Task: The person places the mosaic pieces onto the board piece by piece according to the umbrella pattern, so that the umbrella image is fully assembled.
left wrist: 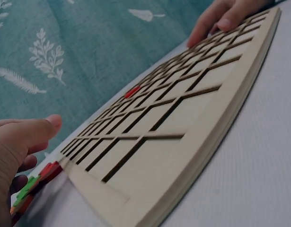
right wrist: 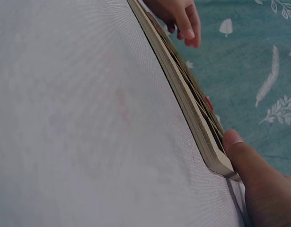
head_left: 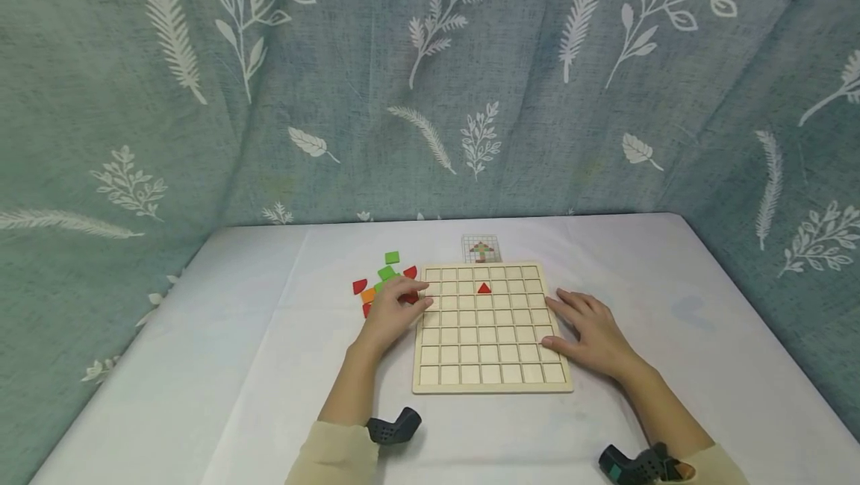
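A wooden grid board (head_left: 493, 389) lies flat on the table, with a red triangle (head_left: 484, 289) in one cell of its second row from the far edge. My left hand (head_left: 395, 315) hovers at the board's left edge, thumb and forefinger apart, and no piece shows between them in the left wrist view. Below and beside it lie loose tiles, among them an orange square (head_left: 367, 295), a green square (head_left: 393, 257) and a red rounded piece (head_left: 360, 286); the hand hides part of the pile. My right hand (head_left: 591, 337) rests at the board's right edge, thumb (right wrist: 234, 137) touching the rim.
Behind the board lies a small pattern card (head_left: 480, 248) printed with a grid and a coloured figure. White cloth covers the table (head_left: 269, 365). A green leaf-patterned curtain (head_left: 363, 134) hangs around its back and sides.
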